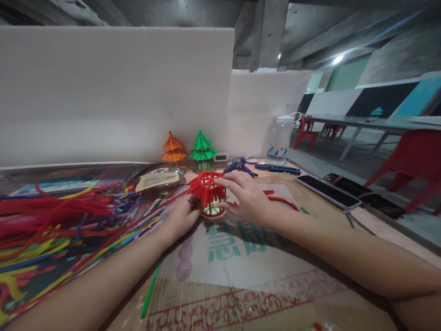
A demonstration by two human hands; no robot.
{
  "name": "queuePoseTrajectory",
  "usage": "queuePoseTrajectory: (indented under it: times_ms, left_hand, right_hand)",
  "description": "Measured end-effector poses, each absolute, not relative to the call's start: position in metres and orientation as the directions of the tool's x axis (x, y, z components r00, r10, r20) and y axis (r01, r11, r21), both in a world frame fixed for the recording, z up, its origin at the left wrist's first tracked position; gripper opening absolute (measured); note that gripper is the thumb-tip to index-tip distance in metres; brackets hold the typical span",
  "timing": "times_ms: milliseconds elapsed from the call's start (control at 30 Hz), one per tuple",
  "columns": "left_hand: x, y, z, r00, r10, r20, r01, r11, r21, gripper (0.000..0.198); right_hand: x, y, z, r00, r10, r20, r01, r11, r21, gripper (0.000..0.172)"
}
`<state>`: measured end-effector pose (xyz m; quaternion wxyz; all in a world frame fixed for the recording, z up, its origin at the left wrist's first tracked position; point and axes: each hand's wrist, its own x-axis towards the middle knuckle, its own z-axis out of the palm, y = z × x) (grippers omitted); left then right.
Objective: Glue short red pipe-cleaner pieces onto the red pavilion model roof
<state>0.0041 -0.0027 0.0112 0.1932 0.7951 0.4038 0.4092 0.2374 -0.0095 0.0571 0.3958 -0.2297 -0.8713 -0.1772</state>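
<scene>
A small red pagoda model (pixel 207 191), made of fuzzy pipe-cleaner pieces, stands upright on a pale base at the middle of the table. It has a flared roof tier, an open ring on top and thin posts below. My left hand (pixel 186 215) grips its lower left side, the fingertips partly hidden behind it. From the right, my right hand (pixel 245 194) holds it between thumb and fingers, the index fingertip at the upper ring. Behind it stand a finished-looking orange pagoda model (pixel 173 149) and a green pagoda model (pixel 203 151).
Many coloured pipe cleaners (pixel 55 220) fill the left side. A blue glue gun (pixel 240 166), pliers (pixel 277 168), a water bottle (pixel 278 140) and a phone (pixel 327 191) lie or stand right and behind. One green pipe cleaner (pixel 150 292) lies in front. White boards (pixel 117 92) rise behind.
</scene>
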Motion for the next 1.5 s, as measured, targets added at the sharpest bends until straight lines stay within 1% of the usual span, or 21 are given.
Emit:
queuePoseTrajectory:
  times_ms: [67,133,167,233,300,400,533,600,667,700,767,867,967,1100,1300,1500]
  left_hand:
    - [0.003,-0.001,0.011,0.35,0.794,0.497,0.486,-0.608,0.628,0.038]
    - [0.001,0.002,0.009,0.319,0.795,0.516,0.492,-0.604,0.627,0.039]
    - [0.001,0.003,0.008,0.277,0.803,0.528,0.496,-0.59,0.637,0.04]
    - [0.0,0.006,0.005,0.191,0.828,0.527,0.483,-0.546,0.685,0.04]
    - [0.001,0.006,0.004,0.17,0.845,0.507,0.429,-0.527,0.734,0.039]
    - [0.002,0.002,0.006,0.163,0.855,0.492,0.37,-0.515,0.773,0.039]
    - [0.002,-0.006,0.01,0.157,0.869,0.469,0.349,-0.494,0.797,0.037]
    - [0.002,-0.008,0.01,0.181,0.875,0.45,0.402,-0.483,0.778,0.039]
    - [0.002,-0.008,0.009,0.168,0.893,0.418,0.506,-0.442,0.74,0.036]
    - [0.003,-0.007,0.007,0.175,0.885,0.431,0.538,-0.453,0.711,0.038]
    - [0.004,-0.005,0.005,0.244,0.842,0.482,0.558,-0.528,0.64,0.041]
    - [0.005,-0.002,0.002,0.322,0.798,0.509,0.555,-0.595,0.581,0.037]
    - [0.004,0.001,-0.001,0.299,0.795,0.528,0.556,-0.595,0.58,0.038]
    - [0.002,0.004,-0.005,0.248,0.801,0.545,0.58,-0.573,0.578,0.042]
    - [0.003,0.001,-0.002,0.258,0.806,0.533,0.596,-0.567,0.569,0.039]
    - [0.002,0.0,-0.001,0.27,0.821,0.504,0.612,-0.55,0.568,0.034]
  right_hand:
    - [0.242,-0.01,0.053,-0.56,0.269,0.783,0.532,0.842,0.091,0.044]
    - [0.247,-0.009,0.048,-0.525,0.283,0.803,0.506,0.862,0.027,0.034]
    - [0.248,-0.008,0.046,-0.499,0.3,0.813,0.494,0.869,-0.017,0.028]
    - [0.25,-0.005,0.042,-0.443,0.374,0.815,0.486,0.864,-0.133,0.013]
    - [0.251,-0.001,0.039,-0.386,0.487,0.783,0.5,0.824,-0.266,0.003]
    - [0.25,0.008,0.035,-0.327,0.621,0.713,0.524,0.747,-0.41,0.013]
    - [0.252,0.016,0.032,-0.278,0.735,0.619,0.546,0.651,-0.527,0.017]
    - [0.252,0.017,0.032,-0.285,0.794,0.537,0.56,0.593,-0.579,0.019]
    - [0.251,0.015,0.032,-0.303,0.839,0.452,0.581,0.539,-0.609,0.023]
    - [0.251,0.013,0.033,-0.312,0.852,0.421,0.596,0.52,-0.612,0.024]
    - [0.248,0.01,0.034,-0.338,0.856,0.391,0.621,0.515,-0.592,0.026]
    - [0.246,0.006,0.034,-0.425,0.825,0.373,0.619,0.565,-0.545,0.026]
    - [0.246,0.005,0.033,-0.507,0.794,0.336,0.621,0.607,-0.497,0.03]
    - [0.247,0.004,0.032,-0.561,0.766,0.314,0.636,0.642,-0.429,0.029]
    - [0.245,0.005,0.032,-0.563,0.773,0.291,0.668,0.634,-0.391,0.03]
    - [0.244,0.005,0.032,-0.567,0.76,0.318,0.667,0.65,-0.364,0.028]
